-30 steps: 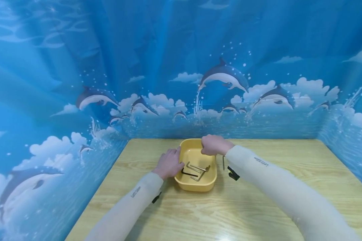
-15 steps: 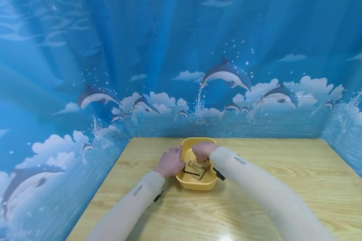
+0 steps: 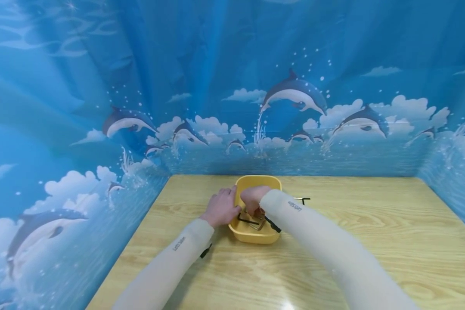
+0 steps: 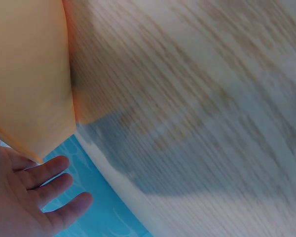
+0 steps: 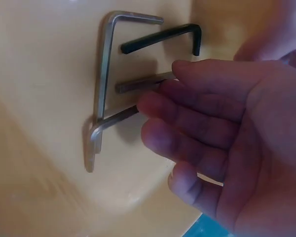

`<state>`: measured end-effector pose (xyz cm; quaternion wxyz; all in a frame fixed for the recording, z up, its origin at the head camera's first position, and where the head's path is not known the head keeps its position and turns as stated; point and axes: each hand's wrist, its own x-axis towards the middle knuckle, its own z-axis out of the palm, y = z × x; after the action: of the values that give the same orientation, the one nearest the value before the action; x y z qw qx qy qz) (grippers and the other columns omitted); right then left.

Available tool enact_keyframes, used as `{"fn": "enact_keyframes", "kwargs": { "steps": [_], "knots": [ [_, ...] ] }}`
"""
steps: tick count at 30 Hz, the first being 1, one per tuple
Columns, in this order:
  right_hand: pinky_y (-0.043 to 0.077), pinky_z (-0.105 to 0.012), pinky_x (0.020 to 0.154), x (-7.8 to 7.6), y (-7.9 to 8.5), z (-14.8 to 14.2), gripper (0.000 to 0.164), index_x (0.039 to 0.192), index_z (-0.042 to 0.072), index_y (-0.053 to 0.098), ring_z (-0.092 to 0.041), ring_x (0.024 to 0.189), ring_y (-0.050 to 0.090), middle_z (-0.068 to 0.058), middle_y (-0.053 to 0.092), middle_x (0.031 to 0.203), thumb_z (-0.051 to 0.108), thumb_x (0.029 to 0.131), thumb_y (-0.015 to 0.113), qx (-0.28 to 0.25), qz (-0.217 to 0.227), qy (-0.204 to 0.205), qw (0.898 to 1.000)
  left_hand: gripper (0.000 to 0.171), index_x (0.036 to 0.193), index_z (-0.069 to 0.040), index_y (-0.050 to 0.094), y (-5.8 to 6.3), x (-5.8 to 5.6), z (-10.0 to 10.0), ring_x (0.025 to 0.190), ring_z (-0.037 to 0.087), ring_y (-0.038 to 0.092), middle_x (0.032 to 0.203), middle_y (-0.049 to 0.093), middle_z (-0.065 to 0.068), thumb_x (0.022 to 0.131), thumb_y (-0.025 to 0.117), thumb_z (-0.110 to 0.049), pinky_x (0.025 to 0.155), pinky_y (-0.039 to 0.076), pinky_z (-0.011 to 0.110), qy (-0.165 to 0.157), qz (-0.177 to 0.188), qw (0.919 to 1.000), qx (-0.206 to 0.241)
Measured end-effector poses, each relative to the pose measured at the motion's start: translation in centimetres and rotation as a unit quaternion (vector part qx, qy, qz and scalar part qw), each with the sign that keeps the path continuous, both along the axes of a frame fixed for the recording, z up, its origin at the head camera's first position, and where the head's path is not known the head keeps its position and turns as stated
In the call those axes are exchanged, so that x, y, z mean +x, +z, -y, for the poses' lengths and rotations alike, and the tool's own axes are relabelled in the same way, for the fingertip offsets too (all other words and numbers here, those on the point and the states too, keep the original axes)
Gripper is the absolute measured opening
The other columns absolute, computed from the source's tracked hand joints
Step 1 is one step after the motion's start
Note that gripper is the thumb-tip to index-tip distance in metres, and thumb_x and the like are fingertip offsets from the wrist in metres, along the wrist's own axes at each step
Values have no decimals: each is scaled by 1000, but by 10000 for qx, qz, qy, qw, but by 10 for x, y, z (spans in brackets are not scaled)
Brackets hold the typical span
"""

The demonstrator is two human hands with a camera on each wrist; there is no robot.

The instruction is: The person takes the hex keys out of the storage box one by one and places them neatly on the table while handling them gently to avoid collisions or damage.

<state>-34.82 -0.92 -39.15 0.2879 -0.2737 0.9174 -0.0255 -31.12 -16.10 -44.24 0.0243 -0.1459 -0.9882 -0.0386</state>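
Note:
A yellow plastic basin (image 3: pixel 255 238) stands on the wooden table, with several L-shaped hex keys inside it. My left hand (image 3: pixel 220 208) holds the basin's left rim; in the left wrist view its fingers (image 4: pixel 52 172) lie outside the wall and the thumb is hidden. My right hand (image 3: pixel 254 199) is down in the basin. In the right wrist view its fingers are loosely bent, fingertips right at two metal hex keys whose far ends they hide. A long metal hex key (image 5: pixel 104 69) and a black hex key (image 5: pixel 160 37) lie beside the fingers.
On the wooden table (image 3: pixel 372 241), right of the basin, lie a black hex key (image 3: pixel 305 199) and a silver one, partly covered by the right sleeve (image 3: pixel 317 228). A blue dolphin-print curtain (image 3: pixel 217 86) rises behind the table and along its sides.
My right hand has moved left and down, from over the basin's right rim to the hex keys inside. The left hand stays on the rim.

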Motion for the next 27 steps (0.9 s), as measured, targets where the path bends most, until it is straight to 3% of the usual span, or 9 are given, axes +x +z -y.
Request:
{"fn": "enact_keyframes", "kwargs": {
  "steps": [8,14,21,27],
  "knots": [
    [49,-27,51,-2,-4,4,10,86,12,67,-15,57,59,-10,73,81,2,88,70,178,78,-124,9997,74,159,-5,27,1,0,-1,140,34,44,152,48,17,100,51,-43,108,44,53,22,41,10000,-58],
    [52,-27,55,-2,-8,9,16,88,15,65,-15,63,62,-4,69,84,1,85,72,412,-262,17,9988,75,159,-5,28,0,-1,-1,139,34,45,150,49,17,100,52,-44,107,45,54,4,-8,10000,-51],
    [49,-28,52,-2,-11,10,7,90,15,65,-15,57,60,-6,71,84,9,88,69,409,-311,-63,9987,74,158,-5,28,0,0,-1,139,33,45,150,49,17,100,53,-43,107,45,54,20,-30,10000,-2],
    [45,-26,45,-2,-11,3,6,80,8,71,-13,46,56,-8,72,68,9,83,67,216,-351,14,9991,75,158,-3,28,0,2,-1,139,34,45,150,49,18,99,53,-42,106,45,55,45,-1,10000,67]
  ]
}}
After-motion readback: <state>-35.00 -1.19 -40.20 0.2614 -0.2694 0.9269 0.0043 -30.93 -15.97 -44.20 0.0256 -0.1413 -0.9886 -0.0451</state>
